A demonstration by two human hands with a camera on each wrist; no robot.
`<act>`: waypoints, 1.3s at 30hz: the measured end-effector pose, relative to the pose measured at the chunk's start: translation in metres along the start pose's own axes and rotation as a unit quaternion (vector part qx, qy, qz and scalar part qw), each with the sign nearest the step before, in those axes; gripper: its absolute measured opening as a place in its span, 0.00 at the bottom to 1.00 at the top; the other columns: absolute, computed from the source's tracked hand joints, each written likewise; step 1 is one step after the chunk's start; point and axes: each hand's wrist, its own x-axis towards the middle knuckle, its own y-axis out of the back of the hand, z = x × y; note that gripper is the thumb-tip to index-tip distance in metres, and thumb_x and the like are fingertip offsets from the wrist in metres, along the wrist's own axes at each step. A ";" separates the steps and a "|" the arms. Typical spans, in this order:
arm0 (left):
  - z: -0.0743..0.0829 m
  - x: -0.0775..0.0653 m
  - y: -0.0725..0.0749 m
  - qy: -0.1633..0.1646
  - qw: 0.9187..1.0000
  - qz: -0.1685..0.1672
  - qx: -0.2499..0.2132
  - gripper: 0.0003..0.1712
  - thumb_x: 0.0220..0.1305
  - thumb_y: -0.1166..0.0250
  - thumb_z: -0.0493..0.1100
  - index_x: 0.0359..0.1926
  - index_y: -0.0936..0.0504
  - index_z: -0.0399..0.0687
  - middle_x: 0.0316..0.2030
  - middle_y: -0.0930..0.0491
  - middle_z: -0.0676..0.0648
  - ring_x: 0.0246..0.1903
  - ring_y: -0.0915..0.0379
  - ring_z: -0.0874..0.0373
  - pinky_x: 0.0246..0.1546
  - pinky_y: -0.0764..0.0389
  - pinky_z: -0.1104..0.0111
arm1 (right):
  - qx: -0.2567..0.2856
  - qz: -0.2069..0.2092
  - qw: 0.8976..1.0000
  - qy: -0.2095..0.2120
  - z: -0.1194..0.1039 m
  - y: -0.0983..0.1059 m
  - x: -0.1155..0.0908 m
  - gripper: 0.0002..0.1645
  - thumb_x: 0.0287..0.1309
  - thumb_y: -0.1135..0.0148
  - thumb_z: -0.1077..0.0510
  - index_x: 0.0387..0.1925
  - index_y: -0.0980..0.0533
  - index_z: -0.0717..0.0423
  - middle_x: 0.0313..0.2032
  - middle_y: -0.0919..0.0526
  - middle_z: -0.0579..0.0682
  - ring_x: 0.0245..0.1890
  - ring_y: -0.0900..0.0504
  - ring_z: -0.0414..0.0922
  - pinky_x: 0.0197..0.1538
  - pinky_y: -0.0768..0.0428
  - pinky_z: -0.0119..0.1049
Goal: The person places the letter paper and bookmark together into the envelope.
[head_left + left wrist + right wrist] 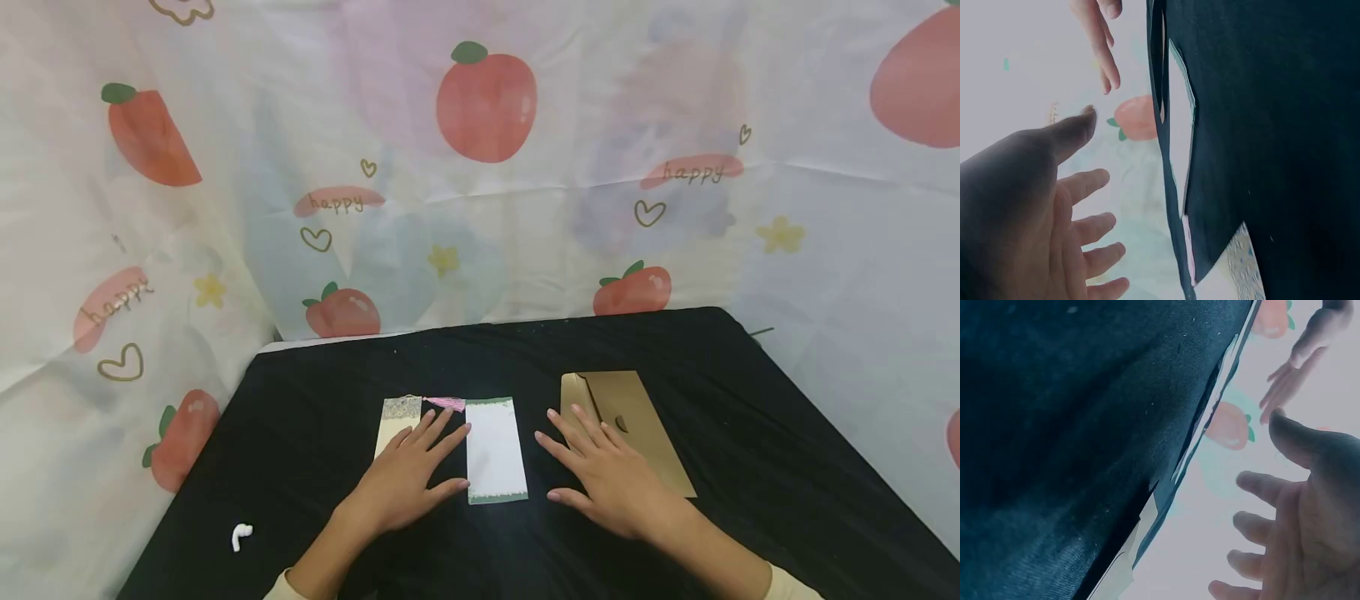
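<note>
I see left hand (408,473) spread above the cream card (402,407), toward the table's (288,442) left edge; right hand (611,475) spread above the brown envelope (645,442), toward the right edge. Caution: snagging the pink tassel (447,403) could skew the white card (497,450) lying between hands.

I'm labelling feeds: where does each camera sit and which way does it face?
Head: on the head, facing forward and down at white card; left hand, right hand, forearms show.
Left wrist: on that wrist, facing card and pink tassel; both hands show.
Right wrist: on that wrist, facing black cloth and printed backdrop; both hands show.
Head and left wrist share the tassel.
</note>
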 end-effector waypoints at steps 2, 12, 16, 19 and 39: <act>0.002 0.005 0.000 -0.010 1.000 -0.007 -0.001 0.42 0.72 0.39 0.65 0.80 0.37 0.57 0.79 0.46 0.43 0.78 0.53 0.41 0.70 0.42 0.41 | 0.004 -0.006 1.000 -0.005 0.001 0.000 0.000 0.42 0.67 0.35 0.37 0.76 0.32 0.48 0.78 0.42 0.55 0.77 0.48 0.63 0.68 0.39 0.68; 0.028 0.048 -0.004 -0.032 0.998 -0.037 0.043 0.35 0.75 0.39 0.59 0.76 0.30 0.54 0.76 0.37 0.44 0.73 0.38 0.46 0.67 0.32 0.50 | 0.005 -0.057 0.998 -0.021 0.006 0.004 0.001 0.40 0.65 0.32 0.39 0.72 0.28 0.53 0.75 0.37 0.61 0.74 0.43 0.67 0.66 0.36 0.68; 0.041 0.070 -0.007 -0.036 0.997 -0.044 0.048 0.32 0.75 0.39 0.57 0.74 0.28 0.54 0.76 0.36 0.45 0.72 0.36 0.48 0.66 0.30 0.53 | 0.003 -0.082 0.996 -0.029 0.008 0.006 0.003 0.39 0.66 0.32 0.41 0.71 0.28 0.56 0.74 0.36 0.62 0.73 0.40 0.68 0.66 0.35 0.66; 0.050 0.088 -0.011 -0.035 0.997 -0.050 0.042 0.32 0.76 0.39 0.57 0.75 0.28 0.54 0.76 0.37 0.46 0.72 0.37 0.51 0.67 0.31 0.54 | 0.002 -0.105 0.994 -0.041 0.008 0.010 0.005 0.39 0.66 0.32 0.41 0.70 0.27 0.58 0.75 0.36 0.63 0.72 0.39 0.69 0.66 0.35 0.66; 0.093 0.166 -0.048 -0.027 0.988 -0.140 0.056 0.41 0.78 0.45 0.62 0.82 0.44 0.49 0.81 0.51 0.51 0.78 0.58 0.59 0.73 0.43 0.59 | 0.011 -0.185 0.979 -0.083 0.009 0.020 0.008 0.40 0.65 0.32 0.40 0.68 0.25 0.63 0.73 0.34 0.64 0.69 0.35 0.72 0.62 0.31 0.68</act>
